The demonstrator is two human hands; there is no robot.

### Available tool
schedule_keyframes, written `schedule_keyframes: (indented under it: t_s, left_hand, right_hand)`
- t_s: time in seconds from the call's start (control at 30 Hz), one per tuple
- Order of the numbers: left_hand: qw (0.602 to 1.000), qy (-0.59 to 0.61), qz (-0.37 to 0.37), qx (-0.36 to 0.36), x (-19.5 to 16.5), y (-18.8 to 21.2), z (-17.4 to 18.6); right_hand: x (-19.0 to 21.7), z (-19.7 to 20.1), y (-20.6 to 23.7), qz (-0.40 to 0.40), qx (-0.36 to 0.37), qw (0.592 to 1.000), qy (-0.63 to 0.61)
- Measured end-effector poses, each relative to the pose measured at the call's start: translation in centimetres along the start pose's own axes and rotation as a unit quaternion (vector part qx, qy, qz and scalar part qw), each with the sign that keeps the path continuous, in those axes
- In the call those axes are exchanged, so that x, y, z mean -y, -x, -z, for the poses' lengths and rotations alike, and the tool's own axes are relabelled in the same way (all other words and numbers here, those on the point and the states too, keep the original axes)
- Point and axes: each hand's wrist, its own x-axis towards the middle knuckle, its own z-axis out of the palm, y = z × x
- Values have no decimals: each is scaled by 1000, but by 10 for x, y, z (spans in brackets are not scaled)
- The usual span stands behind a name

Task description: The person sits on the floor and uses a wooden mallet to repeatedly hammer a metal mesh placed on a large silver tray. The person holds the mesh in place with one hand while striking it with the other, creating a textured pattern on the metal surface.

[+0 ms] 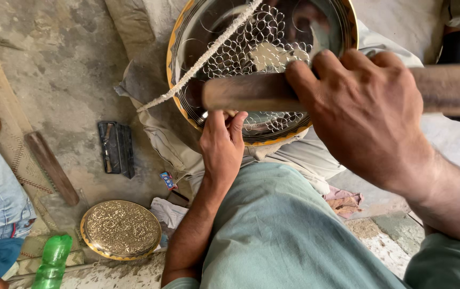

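Across your lap rests the round brass tray, its shiny face half covered in an engraved ring pattern and crossed by a white cord. Your right hand hovers over it, fingers wrapped tight around a wooden mallet held level. Your left hand sits at the tray's near rim, fingers pinched on something too hidden to tell. A smaller finished engraved tray lies on the floor to your left.
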Motion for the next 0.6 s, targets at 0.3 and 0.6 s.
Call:
schedule_keyframes:
  t_s: [0.3, 0.6]
  left_hand:
    - [991, -76, -113, -16, 5, 5, 12]
    - [991, 103, 61, -66, 4, -6, 77]
  right_hand:
    - [-12, -14, 33, -6, -11, 994, -110]
    - [-20, -163, 111, -401, -157, 723, -540]
